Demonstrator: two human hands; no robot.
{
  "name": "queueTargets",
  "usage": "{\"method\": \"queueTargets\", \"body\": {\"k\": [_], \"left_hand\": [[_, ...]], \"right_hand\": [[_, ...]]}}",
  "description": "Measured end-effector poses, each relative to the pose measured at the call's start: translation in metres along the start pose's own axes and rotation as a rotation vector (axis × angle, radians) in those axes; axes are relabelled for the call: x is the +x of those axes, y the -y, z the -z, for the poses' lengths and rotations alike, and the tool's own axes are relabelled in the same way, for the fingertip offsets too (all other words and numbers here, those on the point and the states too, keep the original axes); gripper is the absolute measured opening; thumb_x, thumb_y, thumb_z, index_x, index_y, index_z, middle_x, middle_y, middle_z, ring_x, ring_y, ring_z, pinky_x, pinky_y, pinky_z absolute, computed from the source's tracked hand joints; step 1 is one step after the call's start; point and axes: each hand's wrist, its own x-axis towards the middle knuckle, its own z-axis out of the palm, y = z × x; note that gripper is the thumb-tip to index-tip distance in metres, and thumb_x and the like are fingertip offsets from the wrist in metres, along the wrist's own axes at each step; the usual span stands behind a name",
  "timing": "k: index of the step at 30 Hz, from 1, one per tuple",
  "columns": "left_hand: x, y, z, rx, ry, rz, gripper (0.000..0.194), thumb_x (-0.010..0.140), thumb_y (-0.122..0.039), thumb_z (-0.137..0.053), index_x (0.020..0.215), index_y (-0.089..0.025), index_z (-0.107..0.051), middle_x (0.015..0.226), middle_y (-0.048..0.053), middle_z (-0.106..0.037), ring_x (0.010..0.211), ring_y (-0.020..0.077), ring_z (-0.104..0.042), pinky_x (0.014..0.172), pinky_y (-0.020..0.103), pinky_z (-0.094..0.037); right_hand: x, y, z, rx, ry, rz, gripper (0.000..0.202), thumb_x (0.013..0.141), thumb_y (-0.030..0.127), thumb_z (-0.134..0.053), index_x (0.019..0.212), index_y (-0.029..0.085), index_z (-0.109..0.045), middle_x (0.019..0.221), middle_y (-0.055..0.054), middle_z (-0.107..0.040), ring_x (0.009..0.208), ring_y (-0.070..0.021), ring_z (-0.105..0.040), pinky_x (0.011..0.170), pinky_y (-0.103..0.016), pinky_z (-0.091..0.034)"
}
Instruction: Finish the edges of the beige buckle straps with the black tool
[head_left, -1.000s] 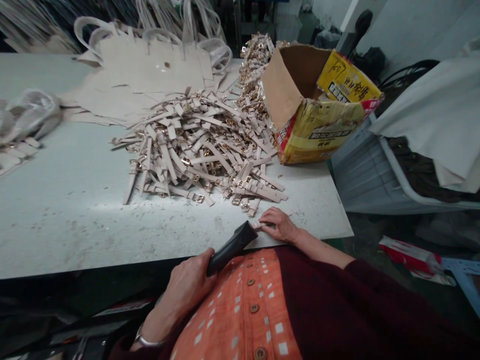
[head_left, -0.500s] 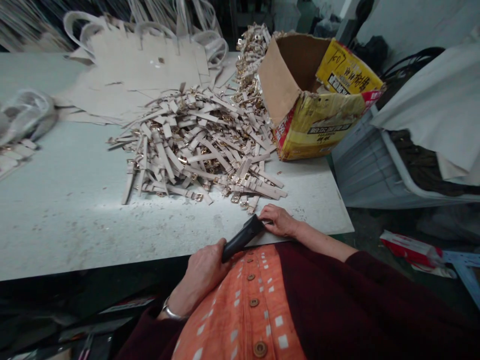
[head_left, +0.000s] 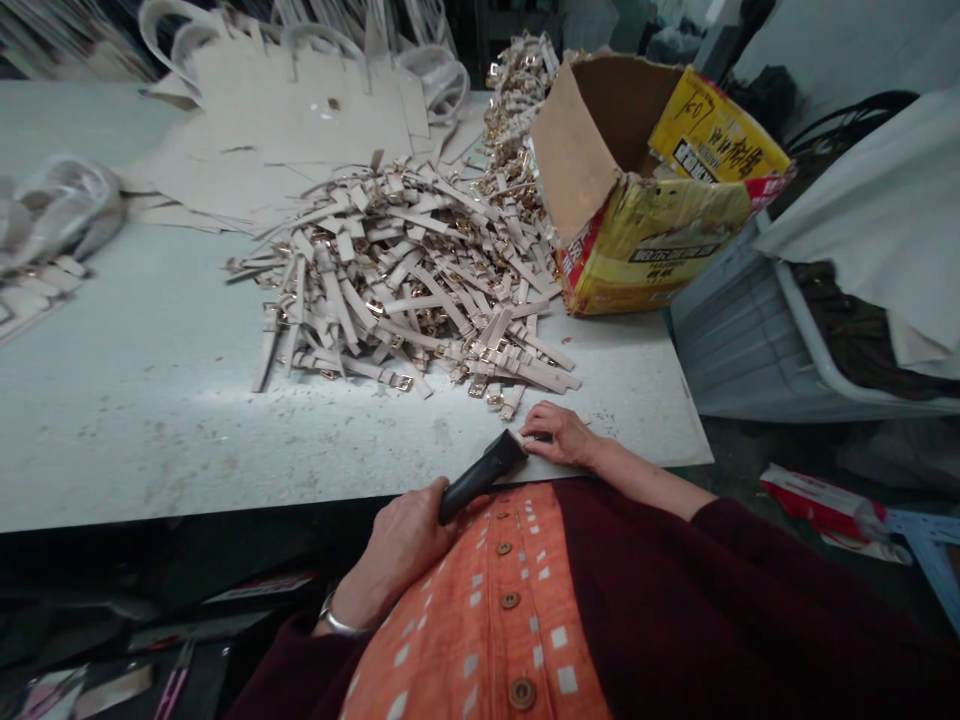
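My left hand [head_left: 409,535] is wrapped round one end of a black, tube-shaped object [head_left: 484,478]. Its kind is not clear. It slants up to the right, in front of my body at the table's near edge, and its far end is wider. At that end my right hand [head_left: 559,435] has its fingers pinched together. A small pale bit shows between the fingertips and the black end, too small to name. Just beyond my hands lies a big heap of beige straps with gold buckles [head_left: 405,280].
Flat beige pieces with looped handles [head_left: 292,110] lie behind the heap on the pale table [head_left: 150,430]. A yellow cardboard box [head_left: 645,240] stands open at the right. Past the table's right edge is a grey bin [head_left: 720,330] with white cloth [head_left: 877,220] over it.
The view has shifted slightly, so the table things sit a little higher and further right. Both hands keep nearly the same pose around the black object.
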Motion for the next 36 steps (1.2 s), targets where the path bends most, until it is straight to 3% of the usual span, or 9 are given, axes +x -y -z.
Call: {"method": "queueTargets", "body": {"k": [5, 9, 17, 26, 32, 36], "left_hand": [[-0.003, 0.013, -0.003, 0.074, 0.000, 0.048, 0.029, 0.078, -0.034, -0.044, 0.103, -0.022, -0.053, 0.088, 0.008, -0.068, 0.081, 0.0208, -0.063, 0.064, 0.026, -0.041], [-0.004, 0.006, -0.002, 0.068, 0.000, 0.019, 0.033, 0.080, -0.044, -0.040, 0.101, -0.021, -0.054, 0.088, 0.009, -0.068, 0.081, 0.0219, -0.063, 0.064, 0.028, -0.042], [-0.004, 0.001, -0.004, 0.005, 0.014, 0.063, 0.032, 0.081, -0.042, -0.041, 0.100, -0.020, -0.055, 0.089, 0.008, -0.068, 0.081, 0.0207, -0.063, 0.062, 0.026, -0.040], [-0.003, 0.009, -0.009, 0.009, -0.012, 0.039, 0.034, 0.081, -0.045, -0.038, 0.099, -0.021, -0.055, 0.089, 0.008, -0.067, 0.081, 0.0211, -0.063, 0.062, 0.027, -0.040], [-0.006, 0.016, -0.005, 0.055, 0.017, 0.089, 0.032, 0.076, -0.032, -0.043, 0.105, -0.022, -0.053, 0.091, 0.008, -0.068, 0.085, 0.0218, -0.063, 0.065, 0.027, -0.041], [-0.013, 0.018, 0.006, 0.119, 0.003, 0.095, 0.033, 0.076, -0.031, -0.042, 0.106, -0.022, -0.051, 0.087, 0.008, -0.068, 0.083, 0.0226, -0.064, 0.064, 0.028, -0.042]], "right_hand": [[-0.001, 0.002, -0.007, -0.003, -0.065, 0.011, 0.014, 0.079, 0.026, -0.060, 0.090, 0.019, -0.065, 0.087, -0.006, -0.058, 0.083, -0.0172, -0.051, 0.076, -0.029, -0.042], [0.000, 0.007, -0.010, -0.064, -0.084, -0.001, 0.015, 0.078, 0.022, -0.060, 0.091, 0.018, -0.065, 0.085, -0.006, -0.055, 0.082, -0.0173, -0.049, 0.073, -0.029, -0.040], [0.004, 0.014, 0.003, -0.301, 0.122, 0.018, 0.016, 0.079, 0.023, -0.059, 0.094, 0.021, -0.064, 0.088, -0.005, -0.052, 0.085, -0.0186, -0.043, 0.074, -0.030, -0.032], [0.006, 0.018, 0.009, -0.397, 0.213, 0.007, 0.020, 0.081, 0.025, -0.056, 0.100, 0.024, -0.063, 0.087, -0.005, -0.051, 0.084, -0.0187, -0.043, 0.071, -0.030, -0.030], [-0.001, 0.014, 0.000, -0.258, 0.099, -0.062, 0.027, 0.077, 0.022, -0.059, 0.104, 0.022, -0.062, 0.084, -0.003, -0.054, 0.077, -0.0155, -0.049, 0.072, -0.028, -0.034], [-0.006, 0.009, -0.007, -0.163, -0.015, -0.091, 0.023, 0.073, 0.024, -0.064, 0.096, 0.018, -0.064, 0.086, -0.005, -0.059, 0.081, -0.0164, -0.053, 0.074, -0.028, -0.036]]}}
